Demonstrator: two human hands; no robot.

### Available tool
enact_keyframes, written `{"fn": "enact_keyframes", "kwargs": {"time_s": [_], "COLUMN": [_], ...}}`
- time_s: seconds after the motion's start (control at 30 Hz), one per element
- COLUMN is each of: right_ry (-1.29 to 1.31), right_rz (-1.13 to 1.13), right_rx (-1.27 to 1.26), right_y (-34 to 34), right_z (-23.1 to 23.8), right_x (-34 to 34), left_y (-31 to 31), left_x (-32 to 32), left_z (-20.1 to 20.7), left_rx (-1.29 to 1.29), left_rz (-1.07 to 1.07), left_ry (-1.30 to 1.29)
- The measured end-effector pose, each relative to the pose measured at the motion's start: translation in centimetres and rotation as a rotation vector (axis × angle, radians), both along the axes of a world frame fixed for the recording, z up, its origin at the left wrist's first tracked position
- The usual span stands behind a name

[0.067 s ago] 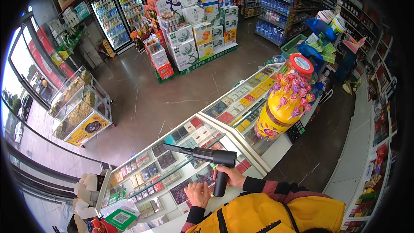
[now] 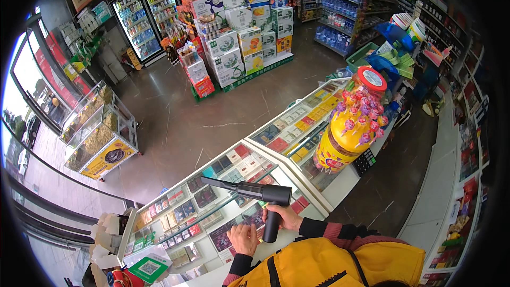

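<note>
Black handheld tool pointing left from your right hand

You are holding the tool over the glass counter, just ahead of your body. Your right fingers are closing round its handle, and that grip is looking firm. The handle is running down from the barrel, while the barrel and its narrow nozzle are forming the long axis, lying mostly crosswise and aiming left and slightly away from you. So the nozzle's tip is sitting forward and left of your grip, and in this view your left hand is lying nearer to it.

That left hand is hovering or resting just left of the handle, its fingers part-curled and holding nothing that shows; you cannot tell here whether it is touching the glass.

Small boxes are lying in rows inside the counter. A green-and-white card is standing at its near left end, and a yellow lollipop jar is standing to the right, beside a keypad.
</note>
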State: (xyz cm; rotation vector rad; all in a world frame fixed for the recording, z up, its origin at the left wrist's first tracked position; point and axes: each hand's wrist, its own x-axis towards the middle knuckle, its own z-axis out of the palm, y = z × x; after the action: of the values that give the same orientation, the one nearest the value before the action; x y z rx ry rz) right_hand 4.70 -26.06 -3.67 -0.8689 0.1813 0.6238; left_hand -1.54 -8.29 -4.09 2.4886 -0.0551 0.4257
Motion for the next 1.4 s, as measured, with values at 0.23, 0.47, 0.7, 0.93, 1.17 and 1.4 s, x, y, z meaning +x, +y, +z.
{"fn": "enact_keyframes", "kwargs": {"time_s": [0.23,0.47,0.7,0.93,1.17,1.4], "right_ry": [0.028,0.026,0.018,0.022,0.014,-0.001], "right_rz": [0.005,-0.006,0.023,0.004,0.026,-0.040], "right_rx": [-0.021,-0.015,0.031,0.063,0.015,0.070], "right_y": [-0.06,0.03,-0.08,-0.07,-0.13,0.01], "right_z": [0.15,0.14,0.01,0.24,0.13,0.58], "right_x": [-0.01,0.09,0.14,0.02,0.12,-0.06], "left_y": [0.22,0.21,0.27,0.05,0.08,0.11], "left_x": [-0.06,-0.03,-0.08,0.18,-0.03,0.08], "left_z": [-0.19,-0.43,-0.57,-0.73,-0.80,-0.64], "left_rx": [0.047,0.032,0.026,0.017,0.000,0.029], "left_rz": [0.001,0.011,0.005,0.005,0.011,0.012], "left_ry": [-0.002,-0.017,-0.053,-0.047,-0.020,-0.024]}}
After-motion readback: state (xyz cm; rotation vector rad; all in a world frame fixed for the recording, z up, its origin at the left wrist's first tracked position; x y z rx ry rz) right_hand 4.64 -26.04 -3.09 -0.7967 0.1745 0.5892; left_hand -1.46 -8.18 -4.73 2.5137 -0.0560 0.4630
